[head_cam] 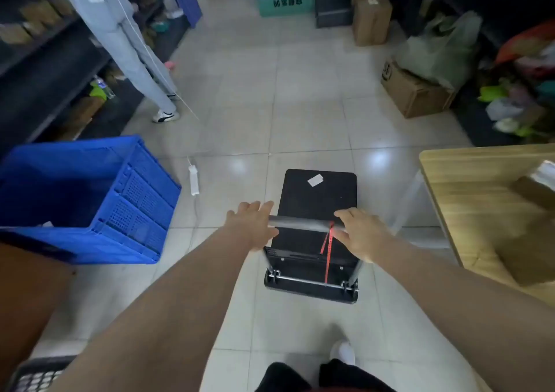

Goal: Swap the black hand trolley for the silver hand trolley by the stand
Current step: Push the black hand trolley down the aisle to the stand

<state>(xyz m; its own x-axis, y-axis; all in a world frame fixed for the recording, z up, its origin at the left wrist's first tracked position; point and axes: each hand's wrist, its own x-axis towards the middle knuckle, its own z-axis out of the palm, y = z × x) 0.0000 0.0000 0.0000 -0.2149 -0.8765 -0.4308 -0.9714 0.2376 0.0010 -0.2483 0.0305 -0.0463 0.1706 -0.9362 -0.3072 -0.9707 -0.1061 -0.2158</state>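
Observation:
A black hand trolley (316, 202) stands on the tiled floor straight ahead, its flat black deck bearing a small white label. Its grey metal handle bar (300, 223) runs crosswise above the near end, with a red cord hanging from it. My left hand (255, 226) rests on the bar's left end, fingers laid over it. My right hand (359, 231) grips the bar's right end beside the red cord. No silver trolley shows in this view.
A blue plastic crate (99, 193) sits at the left. A white power strip (193, 180) lies on the floor by it. A wooden table (468, 187) stands at the right. A person (126, 46) stands by dark shelves far left. Cardboard boxes (414, 91) line the right.

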